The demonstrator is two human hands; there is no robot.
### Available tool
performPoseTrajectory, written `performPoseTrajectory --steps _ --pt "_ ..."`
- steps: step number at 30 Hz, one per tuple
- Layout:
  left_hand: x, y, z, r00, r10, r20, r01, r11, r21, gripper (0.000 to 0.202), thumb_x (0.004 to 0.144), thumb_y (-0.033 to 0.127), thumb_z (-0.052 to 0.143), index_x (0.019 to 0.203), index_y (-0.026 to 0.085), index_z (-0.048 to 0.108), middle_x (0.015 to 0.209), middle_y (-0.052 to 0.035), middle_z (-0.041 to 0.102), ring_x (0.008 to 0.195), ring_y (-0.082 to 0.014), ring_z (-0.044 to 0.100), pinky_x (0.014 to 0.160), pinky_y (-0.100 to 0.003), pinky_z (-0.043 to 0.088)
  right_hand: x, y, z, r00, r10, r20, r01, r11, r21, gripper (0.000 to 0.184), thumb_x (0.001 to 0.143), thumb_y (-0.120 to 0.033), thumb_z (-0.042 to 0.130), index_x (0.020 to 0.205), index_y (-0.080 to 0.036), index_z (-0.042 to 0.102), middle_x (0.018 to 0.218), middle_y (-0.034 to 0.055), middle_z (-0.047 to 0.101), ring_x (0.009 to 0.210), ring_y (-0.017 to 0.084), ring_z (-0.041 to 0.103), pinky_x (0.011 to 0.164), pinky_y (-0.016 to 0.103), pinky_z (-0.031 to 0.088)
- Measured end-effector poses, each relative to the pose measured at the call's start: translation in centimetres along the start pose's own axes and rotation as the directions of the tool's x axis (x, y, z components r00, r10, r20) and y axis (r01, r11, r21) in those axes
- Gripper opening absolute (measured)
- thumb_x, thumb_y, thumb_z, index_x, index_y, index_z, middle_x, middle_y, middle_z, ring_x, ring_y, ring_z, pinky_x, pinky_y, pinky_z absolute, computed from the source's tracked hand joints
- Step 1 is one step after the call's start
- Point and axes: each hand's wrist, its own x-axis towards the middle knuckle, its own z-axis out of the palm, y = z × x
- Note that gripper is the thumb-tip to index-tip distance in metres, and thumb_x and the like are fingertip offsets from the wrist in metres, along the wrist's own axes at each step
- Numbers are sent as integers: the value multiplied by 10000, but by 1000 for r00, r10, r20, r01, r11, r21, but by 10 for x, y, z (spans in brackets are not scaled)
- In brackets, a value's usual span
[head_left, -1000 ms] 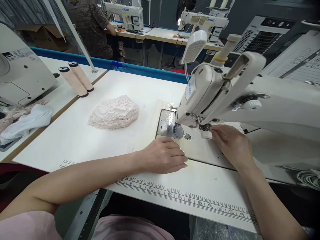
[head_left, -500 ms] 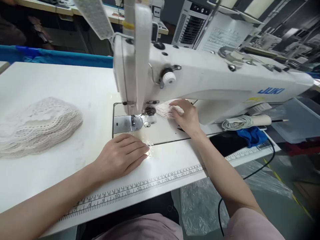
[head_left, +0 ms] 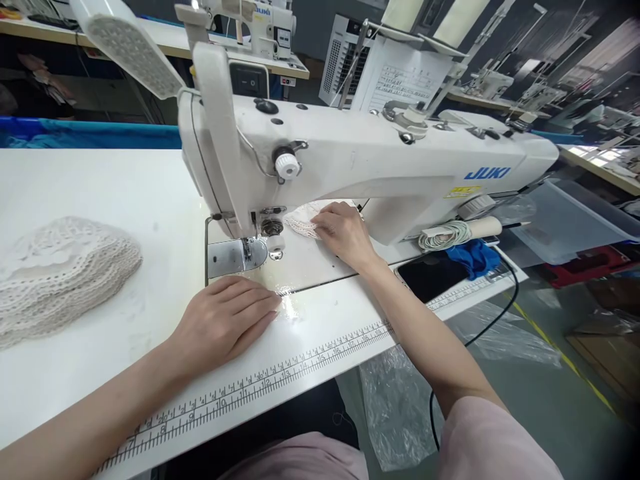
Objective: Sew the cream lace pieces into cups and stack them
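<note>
My left hand lies flat on the white table in front of the needle plate, fingers stretched out and holding nothing. Under the arm of the white sewing machine, my right hand has its thumb and fingers closed on the edge of a white lace piece. The machine head and my fingers hide part of that lace. A stack of cream lace pieces rests on the table to the left. The presser foot stands over the plate with no cloth visible beneath it.
A printed ruler strip runs along the table's front edge. A dark phone, a blue cloth and a coiled cord lie at the right. Beyond them stands a clear plastic bin.
The view has shifted, so the machine appears further left. My right hand has drawn the lace slightly toward the needle side, its fingers closer on the edge. My left hand stays flat.
</note>
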Motion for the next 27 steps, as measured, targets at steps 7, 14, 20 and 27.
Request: performPoseTrajectory --steps 7,14,20,27 --pt "2 2 -1 999 -50 -17 50 998 -27 186 941 176 551 1060 214 689 972 0 762 910 -183 708 850 -351 531 0 -9 -8 999 -5 -52 5 1000 9 221 930 -175 473 854 -210 677 960 51 704 899 214 590 854 397 423" --pt "-2 -6 -7 888 -455 72 449 890 87 257 992 360 446 1071 205 634 1009 -40 712 946 -248 635 839 -424 432 -19 -70 -13 914 -253 316 103 901 421 227 971 -211 464 881 -192 672 879 26 717 689 103 628 597 262 497" --pt "-7 -8 -8 843 -508 176 504 861 68 219 906 409 523 838 211 588 858 -21 653 842 -238 595 871 -479 386 -37 -117 -19 748 -465 473 -4 710 704 79 901 -214 636 907 -203 714 886 -24 745 778 98 681 660 215 518" --pt "4 -7 -24 779 -551 299 627 677 -386 198 925 371 551 818 205 561 609 55 537 490 -94 457 457 -225 369 -14 -92 -12 895 -90 437 -225 755 616 333 816 -294 722 1125 -199 642 1088 39 705 524 51 584 480 214 465"
